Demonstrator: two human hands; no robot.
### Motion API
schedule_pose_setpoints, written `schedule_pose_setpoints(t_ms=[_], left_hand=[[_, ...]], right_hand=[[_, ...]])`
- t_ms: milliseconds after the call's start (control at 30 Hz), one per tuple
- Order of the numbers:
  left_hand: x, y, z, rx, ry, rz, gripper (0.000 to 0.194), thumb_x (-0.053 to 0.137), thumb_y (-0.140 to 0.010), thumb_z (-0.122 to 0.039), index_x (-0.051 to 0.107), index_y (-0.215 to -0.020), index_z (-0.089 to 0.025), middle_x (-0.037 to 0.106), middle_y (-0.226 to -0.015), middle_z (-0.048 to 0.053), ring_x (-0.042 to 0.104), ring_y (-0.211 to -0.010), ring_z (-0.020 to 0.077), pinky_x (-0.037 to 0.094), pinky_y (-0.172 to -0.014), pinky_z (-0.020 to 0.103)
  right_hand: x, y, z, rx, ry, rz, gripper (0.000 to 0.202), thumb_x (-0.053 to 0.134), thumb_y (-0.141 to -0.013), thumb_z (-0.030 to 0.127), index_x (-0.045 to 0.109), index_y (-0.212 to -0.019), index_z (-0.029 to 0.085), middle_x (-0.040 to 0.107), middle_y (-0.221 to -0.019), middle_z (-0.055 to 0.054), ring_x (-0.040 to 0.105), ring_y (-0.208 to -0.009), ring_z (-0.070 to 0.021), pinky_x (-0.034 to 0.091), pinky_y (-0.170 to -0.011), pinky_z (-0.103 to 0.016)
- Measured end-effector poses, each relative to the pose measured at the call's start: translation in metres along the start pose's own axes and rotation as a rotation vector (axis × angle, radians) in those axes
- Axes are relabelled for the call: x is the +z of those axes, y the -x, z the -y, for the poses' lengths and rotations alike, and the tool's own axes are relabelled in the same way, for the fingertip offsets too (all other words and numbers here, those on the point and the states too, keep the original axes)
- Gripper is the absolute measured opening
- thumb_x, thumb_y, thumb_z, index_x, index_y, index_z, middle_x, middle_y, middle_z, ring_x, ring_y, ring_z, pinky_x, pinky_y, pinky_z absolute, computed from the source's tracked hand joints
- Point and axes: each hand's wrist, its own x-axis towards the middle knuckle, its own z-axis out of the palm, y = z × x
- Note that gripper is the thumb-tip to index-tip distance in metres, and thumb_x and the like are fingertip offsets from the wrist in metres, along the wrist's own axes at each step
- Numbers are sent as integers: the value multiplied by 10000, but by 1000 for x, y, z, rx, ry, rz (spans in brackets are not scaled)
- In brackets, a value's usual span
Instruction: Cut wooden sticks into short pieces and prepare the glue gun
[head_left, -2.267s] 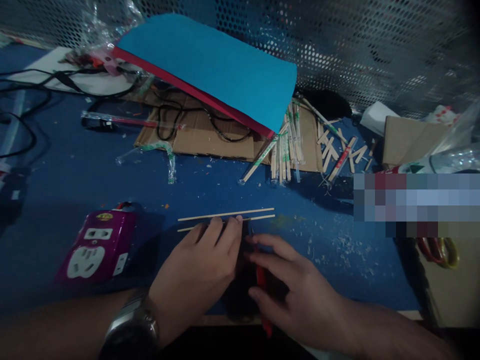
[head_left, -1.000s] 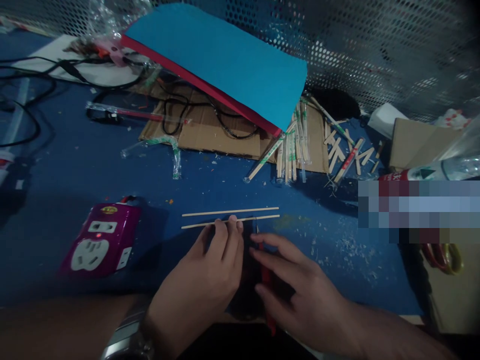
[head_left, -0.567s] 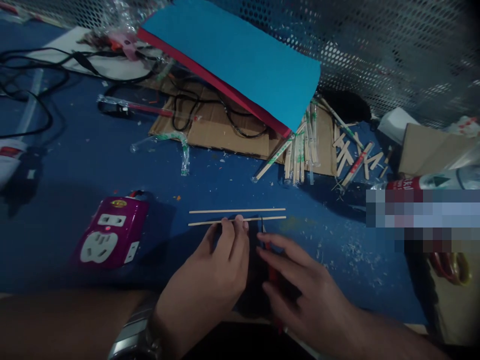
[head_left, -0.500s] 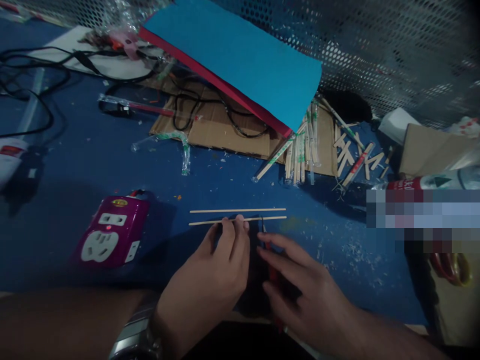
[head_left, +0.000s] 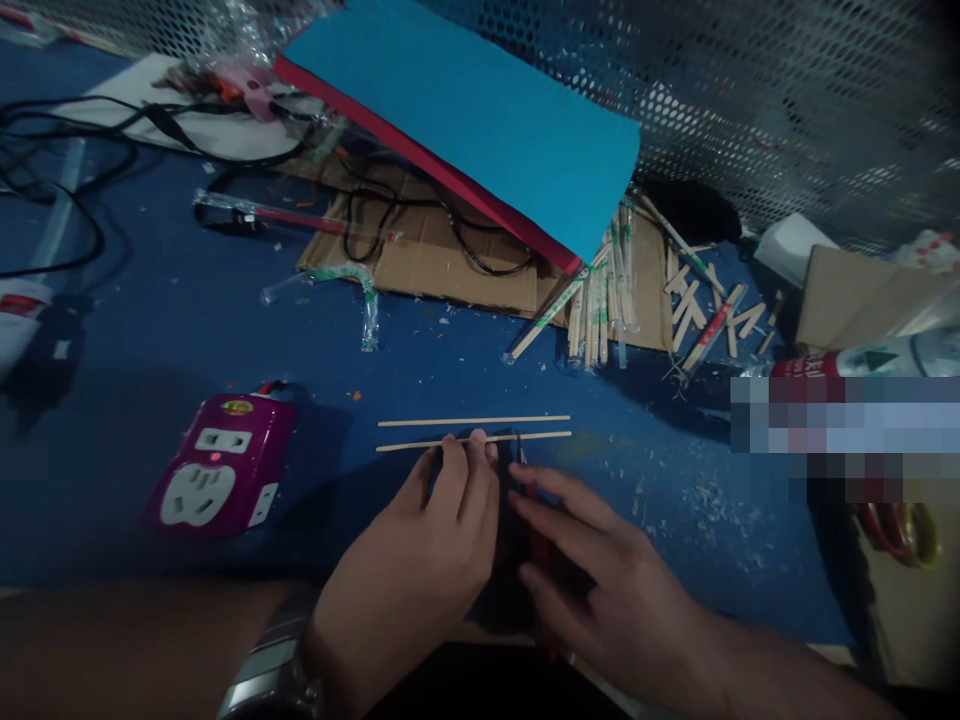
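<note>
My left hand (head_left: pixel 431 535), with a metal watch (head_left: pixel 277 650) on its wrist, has its fingertips closed on the nearer of two thin wooden chopsticks (head_left: pixel 397 447). The other chopstick (head_left: pixel 472 421) lies parallel just beyond it on the blue table. In my right hand (head_left: pixel 607 570) is a slim red-handled tool (head_left: pixel 523 458) with a narrow dark tip. That tip reaches the nearer chopstick right of my left fingertips; whether it touches the wood I cannot tell. Most of the tool's handle is hidden by my fingers and shadow.
A purple power socket (head_left: pixel 225 460) sits at left. Behind are cardboard (head_left: pixel 450 270), a blue sheet (head_left: pixel 480 110), wrapped chopsticks (head_left: pixel 600 305) and short wooden pieces (head_left: pixel 688 305). A bottle (head_left: pixel 862 358) lies at right, above scissors handles (head_left: pixel 900 530). Pale shavings (head_left: pixel 705 520) dot the table.
My right hand and the tool tip have shifted slightly left along the nearer chopstick. My left hand keeps its hold in nearly the same place.
</note>
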Motion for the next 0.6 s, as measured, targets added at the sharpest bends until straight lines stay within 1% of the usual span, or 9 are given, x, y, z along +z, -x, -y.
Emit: schedule_pose_setpoints(t_ms=[200,300,467,600], left_hand=[[-5,-2,5,42,4,11,577,532,-1016,-233,628,-1487,85,668,-1487,342,699,-1329,416,636,-1046,501],[-5,-2,5,34,-14,3,571,522,-1014,-231,637,-1482,75,677,-1481,330,706,-1310,412,636,-1044,497],[-4,0,5,34,-42,-7,571,480,-1027,-235,632,-1493,58,684,-1485,307,704,-1316,395,631,-1053,487],[-5,0,5,38,-30,2,580,482,-1026,-235,617,-1500,72,676,-1490,318,700,-1323,406,631,-1054,493]], right_hand=[[0,1,-1,-37,17,-24,483,694,-994,194,679,-1466,94,640,-1576,-208,631,-1485,-233,550,-1207,-338],[-1,1,-1,-34,40,-24,474,690,-999,205,686,-1461,101,651,-1562,-205,653,-1460,-234,566,-1187,-329],[-2,1,-1,-42,52,-39,472,697,-1000,228,689,-1454,96,656,-1551,-201,650,-1461,-228,563,-1189,-324],[-2,-1,0,-52,52,-45,447,693,-997,221,703,-1424,89,664,-1537,-201,654,-1454,-213,553,-1191,-307]])
